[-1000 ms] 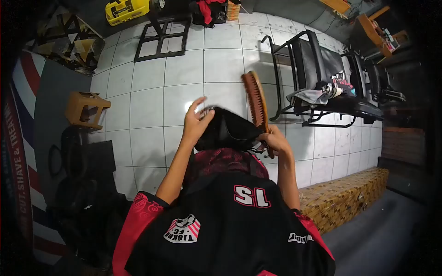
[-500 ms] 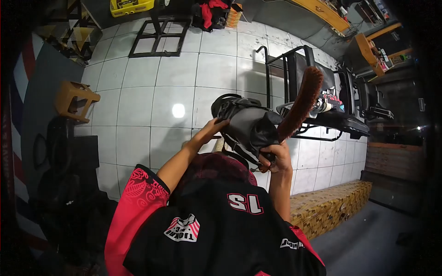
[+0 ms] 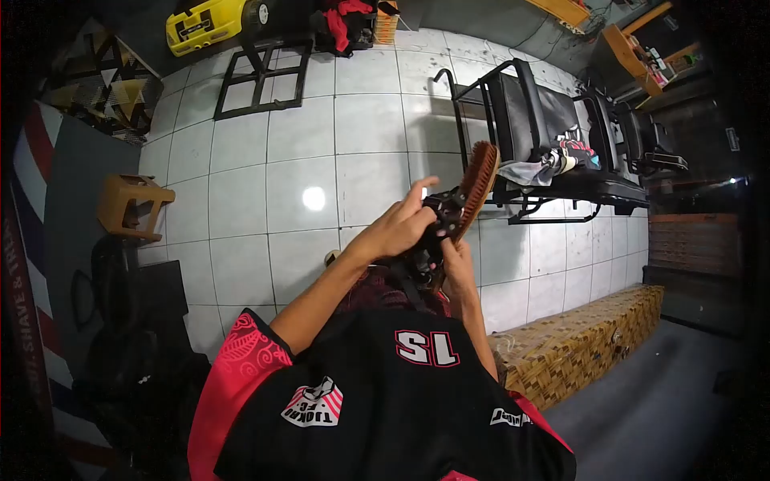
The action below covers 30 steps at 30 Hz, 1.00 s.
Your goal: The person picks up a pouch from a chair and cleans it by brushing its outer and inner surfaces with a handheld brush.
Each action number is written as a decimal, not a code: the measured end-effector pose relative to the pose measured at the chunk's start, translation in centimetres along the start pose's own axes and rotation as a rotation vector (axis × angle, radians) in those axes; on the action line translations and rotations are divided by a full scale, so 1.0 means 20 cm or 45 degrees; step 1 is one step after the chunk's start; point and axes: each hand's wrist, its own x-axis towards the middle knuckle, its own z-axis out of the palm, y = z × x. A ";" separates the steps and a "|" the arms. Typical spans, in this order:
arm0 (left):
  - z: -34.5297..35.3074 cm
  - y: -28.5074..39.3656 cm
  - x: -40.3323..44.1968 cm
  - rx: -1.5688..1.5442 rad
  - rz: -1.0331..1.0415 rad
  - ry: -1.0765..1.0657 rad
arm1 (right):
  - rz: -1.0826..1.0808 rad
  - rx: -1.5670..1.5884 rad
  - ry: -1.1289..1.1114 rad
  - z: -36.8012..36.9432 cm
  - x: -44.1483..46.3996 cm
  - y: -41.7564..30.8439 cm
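Observation:
My right hand (image 3: 460, 264) is closed around the lower end of a brush (image 3: 480, 191) with reddish-brown bristles and a curved, light wooden back. The brush points up and away from me, bristles facing left. Beside it, my left hand (image 3: 403, 228) reaches in with the index finger stretched out and the other fingers curled at a dark bag (image 3: 419, 260) with black straps. The bag sits bunched in front of my lap, partly hidden by both hands. Exactly which part of it my left fingers grip is hard to see.
Black padded chairs (image 3: 529, 120) with metal frames stand ahead to the right, a cloth bundle (image 3: 569, 156) on one. A woven-pattern bench (image 3: 577, 345) is at my right. A brown stool (image 3: 132, 207), a black frame (image 3: 265, 76) and a yellow toy car (image 3: 204, 28) lie farther off.
My left hand has moved right and up toward the brush, and its index finger now extends. The brush has turned and shifted left and down. The bag, spread before, now looks bunched lower.

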 end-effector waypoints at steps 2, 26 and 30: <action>0.05 0.06 -0.01 0.411 0.046 0.070 | -0.011 0.412 0.152 0.06 0.02 0.08; -0.19 -0.25 -0.06 0.515 -0.226 -0.604 | -0.137 -0.478 -0.632 -0.07 -0.04 -0.38; -0.21 -0.14 -0.11 0.865 -0.355 -0.747 | -0.352 -0.521 -0.356 -0.18 -0.02 -0.46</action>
